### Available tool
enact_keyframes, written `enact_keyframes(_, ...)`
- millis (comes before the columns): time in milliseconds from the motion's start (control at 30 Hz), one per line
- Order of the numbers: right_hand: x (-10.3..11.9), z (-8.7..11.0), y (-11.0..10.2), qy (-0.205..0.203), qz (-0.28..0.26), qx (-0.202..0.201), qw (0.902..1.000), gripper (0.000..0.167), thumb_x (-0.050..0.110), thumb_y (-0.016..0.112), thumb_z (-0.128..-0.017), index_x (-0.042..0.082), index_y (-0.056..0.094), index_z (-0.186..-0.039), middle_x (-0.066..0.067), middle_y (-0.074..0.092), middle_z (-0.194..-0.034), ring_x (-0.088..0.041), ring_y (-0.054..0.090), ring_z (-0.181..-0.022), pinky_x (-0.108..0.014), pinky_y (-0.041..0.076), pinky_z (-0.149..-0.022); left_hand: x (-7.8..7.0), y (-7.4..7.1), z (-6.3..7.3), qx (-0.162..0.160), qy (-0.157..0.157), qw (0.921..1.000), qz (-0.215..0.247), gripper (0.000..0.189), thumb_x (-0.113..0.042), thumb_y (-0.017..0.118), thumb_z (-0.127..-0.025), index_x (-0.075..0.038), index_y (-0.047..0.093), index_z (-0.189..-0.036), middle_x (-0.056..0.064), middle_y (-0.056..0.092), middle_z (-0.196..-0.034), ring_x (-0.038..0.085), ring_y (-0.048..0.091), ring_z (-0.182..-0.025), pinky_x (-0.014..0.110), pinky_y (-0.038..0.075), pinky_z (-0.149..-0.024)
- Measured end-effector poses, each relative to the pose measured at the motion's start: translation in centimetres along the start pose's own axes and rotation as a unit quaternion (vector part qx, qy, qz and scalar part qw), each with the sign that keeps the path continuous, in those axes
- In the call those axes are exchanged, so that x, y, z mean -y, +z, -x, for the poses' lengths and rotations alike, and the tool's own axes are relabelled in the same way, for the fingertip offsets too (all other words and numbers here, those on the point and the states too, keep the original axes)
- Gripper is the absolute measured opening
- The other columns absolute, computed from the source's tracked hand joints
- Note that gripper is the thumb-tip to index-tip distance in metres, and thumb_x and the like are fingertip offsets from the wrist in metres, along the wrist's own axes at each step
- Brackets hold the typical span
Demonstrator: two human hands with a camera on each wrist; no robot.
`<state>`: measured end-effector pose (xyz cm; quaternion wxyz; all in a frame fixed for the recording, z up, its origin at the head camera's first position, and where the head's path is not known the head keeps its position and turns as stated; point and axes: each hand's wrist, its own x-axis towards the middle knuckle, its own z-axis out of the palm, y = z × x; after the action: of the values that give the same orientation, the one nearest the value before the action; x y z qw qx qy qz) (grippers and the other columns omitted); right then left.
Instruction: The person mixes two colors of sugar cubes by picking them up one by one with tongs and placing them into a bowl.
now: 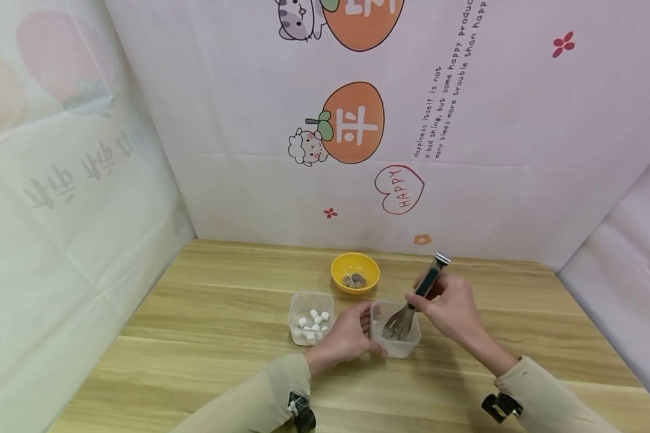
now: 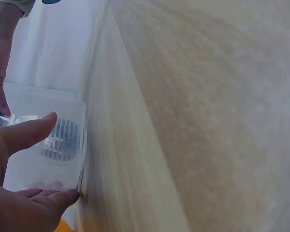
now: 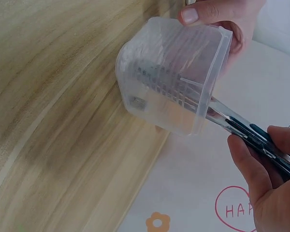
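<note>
My right hand [image 1: 454, 307] holds a pair of metal tongs [image 1: 427, 282] with dark handle grips, slanting down into a clear plastic container [image 1: 399, 349]. Their slotted heads are inside it, seen through the wall in both wrist views. With thumb on the near side and fingers on the far side, my left hand [image 1: 348, 334] grips that container. In the right wrist view a small grey patch [image 3: 138, 103] shows low in the container; whether it is an object or part of the tongs is unclear. The container stands on the wooden table [image 1: 238, 313].
Left of my left hand is a second clear container [image 1: 312, 297] with several white cube-like pieces [image 1: 315, 328]. A yellow bowl [image 1: 340, 267] with several grey-brown lumps [image 1: 354, 280] stands behind. Printed cloth walls [image 1: 249, 192] close off the table's back and sides.
</note>
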<state>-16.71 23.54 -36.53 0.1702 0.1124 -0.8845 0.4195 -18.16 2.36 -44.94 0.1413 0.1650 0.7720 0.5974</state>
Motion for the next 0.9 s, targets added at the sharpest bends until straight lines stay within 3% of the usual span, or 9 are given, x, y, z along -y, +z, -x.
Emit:
enact_keyframes(533, -0.5, -0.1, -0.4, 0.031, -0.024, -0.009, 0.9992, 0.018, 0.003, 0.085, -0.087, -0.001, 0.07, -0.096, -0.007, 0.072, -0.08, -0.015, 0.068, -0.068, -0.025, 0.058, -0.053, 0.4, 0.0, -0.1, -0.001, -0.007, 0.9999, -0.008, 0.099, 0.009, 0.095, -0.065, -0.002, 0.05, -0.152, 0.014, 0.056, -0.152, 0.031, 0.055, -0.138, 0.038, 0.046, -0.116)
enact_keyframes(900, -0.6, -0.6, -1.5, 0.099, -0.125, -0.003, 0.9873, 0.027, 0.002, 0.081, -0.091, -0.013, 0.065, -0.108, -0.015, 0.073, -0.088, -0.016, 0.074, -0.075, -0.031, 0.067, -0.065, 0.5, 0.0, -0.1, 0.001, -0.01, 0.9999, -0.005, 0.102, 0.008, 0.095, -0.065, -0.004, 0.048, -0.154, 0.013, 0.054, -0.154, 0.03, 0.054, -0.14, 0.038, 0.045, -0.117)
